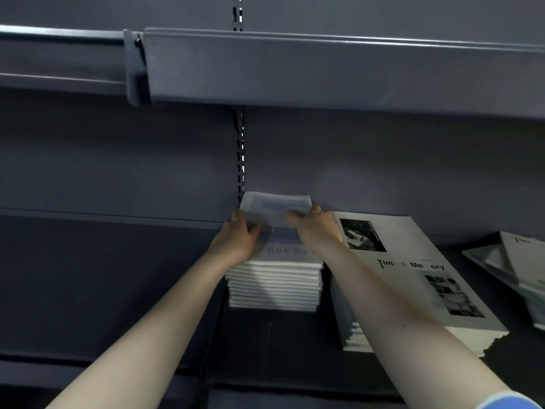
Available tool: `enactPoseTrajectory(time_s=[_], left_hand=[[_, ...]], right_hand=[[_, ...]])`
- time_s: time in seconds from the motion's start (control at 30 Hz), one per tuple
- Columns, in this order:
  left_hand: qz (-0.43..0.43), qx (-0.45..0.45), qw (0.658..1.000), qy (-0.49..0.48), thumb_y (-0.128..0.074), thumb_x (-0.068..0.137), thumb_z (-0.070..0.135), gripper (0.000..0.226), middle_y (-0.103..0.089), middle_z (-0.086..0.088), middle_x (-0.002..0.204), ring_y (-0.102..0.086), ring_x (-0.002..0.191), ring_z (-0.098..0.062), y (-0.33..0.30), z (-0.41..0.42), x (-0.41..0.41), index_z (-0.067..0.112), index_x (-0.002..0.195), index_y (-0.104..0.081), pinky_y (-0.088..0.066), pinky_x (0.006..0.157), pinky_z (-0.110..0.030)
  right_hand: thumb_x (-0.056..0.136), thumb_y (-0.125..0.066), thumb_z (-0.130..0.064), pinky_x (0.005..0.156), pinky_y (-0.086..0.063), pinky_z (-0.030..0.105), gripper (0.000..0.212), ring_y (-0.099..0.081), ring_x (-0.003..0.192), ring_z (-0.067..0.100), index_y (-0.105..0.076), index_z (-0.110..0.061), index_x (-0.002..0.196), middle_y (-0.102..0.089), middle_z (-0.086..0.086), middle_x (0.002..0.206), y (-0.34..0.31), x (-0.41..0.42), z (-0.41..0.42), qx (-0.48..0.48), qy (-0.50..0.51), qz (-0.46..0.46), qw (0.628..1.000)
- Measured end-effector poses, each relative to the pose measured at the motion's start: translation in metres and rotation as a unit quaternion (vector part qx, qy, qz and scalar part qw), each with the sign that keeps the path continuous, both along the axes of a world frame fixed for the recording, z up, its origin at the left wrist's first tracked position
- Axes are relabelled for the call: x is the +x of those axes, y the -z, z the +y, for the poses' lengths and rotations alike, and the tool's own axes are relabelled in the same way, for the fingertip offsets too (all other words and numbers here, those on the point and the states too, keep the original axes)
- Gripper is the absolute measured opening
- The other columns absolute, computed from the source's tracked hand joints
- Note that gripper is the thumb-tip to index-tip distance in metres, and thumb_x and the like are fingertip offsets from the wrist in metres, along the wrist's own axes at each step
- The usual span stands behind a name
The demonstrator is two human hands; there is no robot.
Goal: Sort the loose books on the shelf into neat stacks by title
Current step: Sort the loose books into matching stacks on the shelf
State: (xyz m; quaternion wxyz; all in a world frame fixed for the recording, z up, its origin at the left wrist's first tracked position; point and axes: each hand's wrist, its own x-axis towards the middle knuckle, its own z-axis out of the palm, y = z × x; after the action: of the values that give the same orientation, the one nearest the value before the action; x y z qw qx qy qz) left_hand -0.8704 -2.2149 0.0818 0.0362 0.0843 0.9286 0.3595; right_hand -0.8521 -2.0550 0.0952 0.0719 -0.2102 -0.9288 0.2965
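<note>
Both hands, left hand (237, 236) and right hand (314, 225), hold a blue book (275, 208) above a white stack (274, 286) on the dark grey shelf (103, 290).

Dark grey metal shelving (324, 66), slotted upright (241, 154), plain back panel (118, 160), dim light

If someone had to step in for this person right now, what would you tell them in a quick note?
Left hand and right hand each grip a side of a blue-covered book, tilted up over the "fine Day" stack.
Done: that stack looks squared; the "Time & Memory" stack stands just right of it, edges slightly stepped.
Left: lay the held book flat on its stack, then sort the loose books at far right on the shelf.
</note>
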Motion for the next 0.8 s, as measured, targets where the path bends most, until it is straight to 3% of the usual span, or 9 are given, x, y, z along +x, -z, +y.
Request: enactPoseTrajectory(time_s=[0.2, 0.37, 0.6, 0.8], left_hand=[[0.02, 0.005, 1.0, -0.017, -0.043, 0.096, 0.038, 0.05, -0.051, -0.015, 0.133, -0.051, 0.119, -0.033, -0.004, 0.002, 0.008, 0.009, 0.137, -0.036, -0.043, 0.099, -0.045], [0.07, -0.091, 0.993, -0.019, -0.037, 0.099, 0.036, 0.049, -0.047, -0.018, 0.132, -0.053, 0.114, -0.036, -0.012, 0.004, 0.022, 0.004, 0.136, -0.035, -0.047, 0.086, -0.045], [0.119, -0.162, 0.98, 0.002, -0.034, 0.1, 0.04, 0.067, -0.018, -0.015, 0.156, -0.016, 0.144, -0.03, -0.029, 0.016, 0.042, 0.001, 0.15, -0.011, -0.021, 0.116, -0.039], [0.164, -0.159, 0.973, 0.028, -0.036, 0.098, 0.042, 0.071, -0.018, -0.017, 0.156, -0.016, 0.145, -0.028, -0.049, 0.058, 0.067, -0.003, 0.148, -0.013, -0.017, 0.118, -0.037]], right_hand=[[0.092, -0.041, -0.055, 0.09, -0.047, 0.039, 0.065, -0.053, 0.115, 0.035, -0.041, -0.009, 0.137, -0.053, 0.016, 0.13, 0.002, 0.001, 0.004, -0.006, 0.005, 0.014, 1.0], [0.097, -0.035, -0.046, 0.086, -0.042, 0.037, 0.055, -0.054, 0.114, 0.035, -0.046, -0.006, 0.132, -0.056, 0.02, 0.125, 0.002, 0.006, 0.006, 0.01, -0.009, 0.021, 1.0], [0.097, -0.034, -0.047, 0.09, -0.042, 0.038, 0.056, -0.054, 0.115, 0.037, -0.055, -0.004, 0.126, -0.057, 0.02, 0.125, 0.003, 0.024, 0.018, 0.033, -0.015, 0.045, 0.998], [0.098, -0.038, -0.045, 0.095, -0.042, 0.04, 0.052, -0.05, 0.119, 0.036, -0.053, -0.007, 0.13, -0.053, 0.019, 0.129, -0.014, 0.05, 0.061, 0.052, -0.002, 0.082, 0.995]])
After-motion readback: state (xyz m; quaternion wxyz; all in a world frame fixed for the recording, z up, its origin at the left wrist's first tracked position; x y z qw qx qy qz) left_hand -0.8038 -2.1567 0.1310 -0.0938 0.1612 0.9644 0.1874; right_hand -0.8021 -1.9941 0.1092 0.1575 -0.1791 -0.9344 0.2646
